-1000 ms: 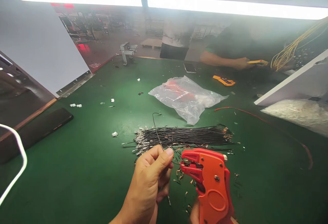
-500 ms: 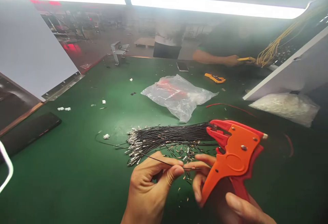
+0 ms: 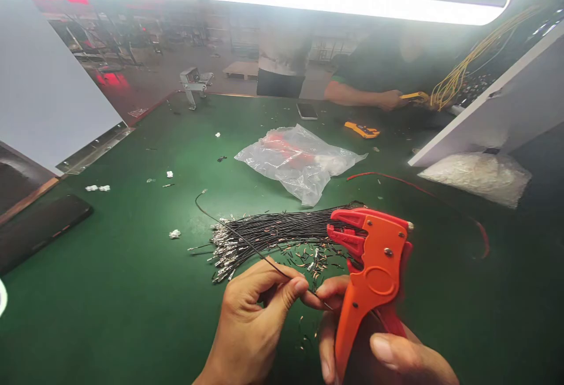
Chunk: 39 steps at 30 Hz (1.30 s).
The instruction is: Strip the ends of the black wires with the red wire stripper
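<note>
One thin black wire (image 3: 241, 237) has exited the orange-and-red plastic stripper (image 3: 376, 261), left fingers (image 3: 291, 294) pinching it, right fingers (image 3: 335, 287) clasping the stripper.

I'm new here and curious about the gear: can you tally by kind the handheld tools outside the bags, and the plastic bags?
Red-and-orange plastic wire stripper, in the right hand: 1
Yellow handheld tools, one on the flat green tabletop, one in a co-worker's hand: 2
Clear plastic bags, one with red and white contents, one with whitish contents: 2
Total: 5
</note>
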Each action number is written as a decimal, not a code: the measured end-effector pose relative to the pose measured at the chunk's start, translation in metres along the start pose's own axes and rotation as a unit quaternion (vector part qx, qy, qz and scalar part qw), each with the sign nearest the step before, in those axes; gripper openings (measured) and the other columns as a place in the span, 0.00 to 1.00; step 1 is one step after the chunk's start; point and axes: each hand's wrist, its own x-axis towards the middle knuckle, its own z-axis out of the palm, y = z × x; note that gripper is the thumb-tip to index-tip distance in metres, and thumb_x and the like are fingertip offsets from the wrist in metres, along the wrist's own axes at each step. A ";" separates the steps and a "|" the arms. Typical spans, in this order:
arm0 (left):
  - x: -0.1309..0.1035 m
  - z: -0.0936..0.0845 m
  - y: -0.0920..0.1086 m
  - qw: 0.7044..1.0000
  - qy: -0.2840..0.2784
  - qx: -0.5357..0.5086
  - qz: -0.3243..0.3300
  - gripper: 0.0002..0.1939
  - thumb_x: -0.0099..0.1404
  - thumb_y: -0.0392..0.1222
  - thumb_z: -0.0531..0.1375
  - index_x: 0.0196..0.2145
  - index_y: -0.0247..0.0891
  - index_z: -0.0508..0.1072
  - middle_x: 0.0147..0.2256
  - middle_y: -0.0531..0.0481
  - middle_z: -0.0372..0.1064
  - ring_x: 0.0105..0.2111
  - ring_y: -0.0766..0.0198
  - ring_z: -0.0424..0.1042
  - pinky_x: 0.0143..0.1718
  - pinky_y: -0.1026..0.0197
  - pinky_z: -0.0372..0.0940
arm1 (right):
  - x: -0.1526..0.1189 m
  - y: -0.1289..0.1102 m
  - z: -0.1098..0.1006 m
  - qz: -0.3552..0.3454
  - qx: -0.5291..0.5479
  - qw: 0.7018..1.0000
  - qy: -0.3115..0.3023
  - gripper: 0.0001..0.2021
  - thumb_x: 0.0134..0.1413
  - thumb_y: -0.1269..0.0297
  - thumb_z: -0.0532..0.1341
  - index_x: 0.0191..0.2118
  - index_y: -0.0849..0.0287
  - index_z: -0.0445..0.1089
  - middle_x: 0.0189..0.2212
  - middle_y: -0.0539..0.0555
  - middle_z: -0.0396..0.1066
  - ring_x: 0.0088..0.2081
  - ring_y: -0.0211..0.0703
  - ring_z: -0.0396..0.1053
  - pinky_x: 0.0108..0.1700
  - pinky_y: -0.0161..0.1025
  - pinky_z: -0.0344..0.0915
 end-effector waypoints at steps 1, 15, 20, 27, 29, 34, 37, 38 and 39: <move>0.000 0.000 -0.001 1.000 0.003 0.006 0.006 0.09 0.64 0.37 0.64 0.28 0.46 0.83 0.24 0.55 0.79 0.25 0.68 0.74 0.26 0.68 0.65 | 0.000 0.001 -0.001 -0.002 0.001 1.000 0.001 0.23 0.53 0.55 0.66 0.55 0.52 0.73 0.42 0.55 0.81 0.33 0.44 0.77 0.38 0.40 0.66; -0.005 0.000 -0.013 0.995 -0.011 0.072 0.071 0.08 0.68 0.39 0.63 0.32 0.43 0.82 0.26 0.53 0.75 0.26 0.66 0.73 0.27 0.64 0.66 | 0.005 0.006 -0.001 -0.047 -0.039 0.997 0.055 0.19 0.56 0.57 0.65 0.54 0.53 0.74 0.37 0.53 0.81 0.35 0.47 0.77 0.39 0.43 0.68; -0.006 0.003 -0.012 0.996 -0.008 0.052 0.067 0.08 0.67 0.36 0.63 0.31 0.43 0.81 0.27 0.54 0.78 0.27 0.67 0.75 0.29 0.66 0.68 | 0.005 0.006 -0.004 -0.038 -0.038 0.997 0.048 0.19 0.58 0.56 0.63 0.52 0.60 0.73 0.33 0.58 0.82 0.34 0.49 0.76 0.39 0.43 0.67; -0.005 0.004 -0.010 0.998 -0.011 0.059 0.034 0.10 0.67 0.36 0.62 0.27 0.40 0.79 0.25 0.53 0.76 0.26 0.66 0.76 0.28 0.66 0.68 | 0.006 0.006 -0.006 -0.010 -0.053 0.997 0.051 0.20 0.54 0.56 0.65 0.49 0.61 0.75 0.31 0.56 0.81 0.33 0.45 0.75 0.38 0.40 0.67; -0.006 0.004 -0.010 0.997 -0.014 0.065 0.033 0.11 0.67 0.35 0.62 0.26 0.39 0.79 0.25 0.53 0.75 0.26 0.66 0.76 0.28 0.67 0.68 | 0.005 0.007 -0.006 -0.011 -0.060 0.996 0.059 0.19 0.54 0.56 0.65 0.48 0.60 0.76 0.32 0.56 0.81 0.33 0.46 0.75 0.39 0.41 0.68; -0.007 0.005 -0.010 0.991 -0.017 0.101 0.089 0.12 0.67 0.31 0.60 0.26 0.37 0.77 0.22 0.54 0.73 0.23 0.69 0.72 0.26 0.70 0.65 | 0.003 0.010 -0.006 -0.010 -0.053 0.997 0.051 0.16 0.55 0.56 0.67 0.47 0.57 0.77 0.35 0.55 0.81 0.37 0.46 0.79 0.39 0.39 0.72; -0.006 0.005 -0.011 0.985 -0.008 0.123 0.119 0.12 0.67 0.30 0.59 0.26 0.35 0.77 0.22 0.53 0.71 0.22 0.70 0.70 0.25 0.70 0.64 | 0.002 0.011 -0.005 -0.002 -0.042 0.998 0.051 0.16 0.53 0.57 0.69 0.46 0.58 0.78 0.40 0.55 0.81 0.38 0.46 0.80 0.39 0.38 0.74; -0.006 0.006 -0.012 0.984 -0.005 0.129 0.119 0.12 0.67 0.30 0.59 0.26 0.35 0.77 0.22 0.53 0.71 0.22 0.70 0.70 0.25 0.70 0.64 | 0.002 0.011 -0.004 0.002 -0.040 0.998 0.052 0.16 0.53 0.57 0.69 0.46 0.58 0.78 0.41 0.56 0.81 0.38 0.46 0.80 0.39 0.39 0.74; -0.005 0.006 -0.012 0.985 -0.004 0.133 0.114 0.13 0.67 0.31 0.59 0.25 0.35 0.76 0.22 0.53 0.71 0.22 0.70 0.70 0.25 0.70 0.64 | 0.002 0.010 -0.004 0.005 -0.040 0.998 0.052 0.16 0.53 0.57 0.69 0.45 0.58 0.78 0.42 0.56 0.81 0.39 0.46 0.80 0.40 0.40 0.75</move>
